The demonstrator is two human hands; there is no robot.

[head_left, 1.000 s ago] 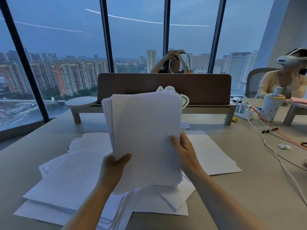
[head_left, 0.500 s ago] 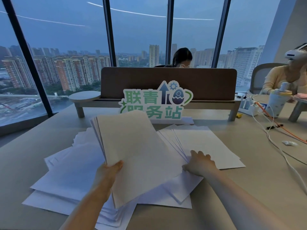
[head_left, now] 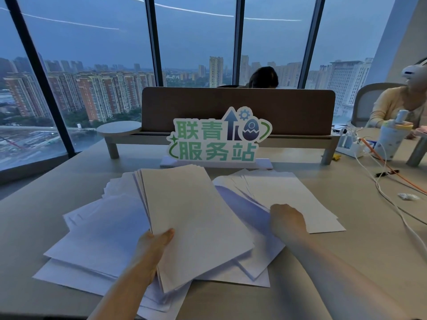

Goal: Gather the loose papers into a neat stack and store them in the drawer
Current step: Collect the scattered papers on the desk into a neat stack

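Wide desk [head_left: 346, 262], window wall behind, brown divider [head_left: 238, 109] across the far edge, green sign [head_left: 219, 139] standing just before it. Two other people beyond and to the right, with cables [head_left: 388, 192] and a cup [head_left: 390, 139] on the far right. Loose papers [head_left: 97, 229] spread flat over the desk's left and middle, overlapping at mixed angles. Gathered stack [head_left: 196, 222] above them, tilted, long axis running from near-left to far, slightly fanned along its left edge. Right fan [head_left: 288, 199] of sheets flat on the desk, just right of the stack, long axis angled away to the right. Left hand [head_left: 152, 248] gripping the stack's near-left edge, thumb on top, other fingers hidden beneath. Right hand [head_left: 287, 218] resting on the near-left part of the right fan, fingers bent down onto the sheets; pinching or merely pressing, cannot tell. Right fan directly under and ahead of the right fingers, so right hand nearer for the next pickup. Likely step: collecting that fan onto the stack. No drawer in view. Gathering judged partway, most sheets ungathered.
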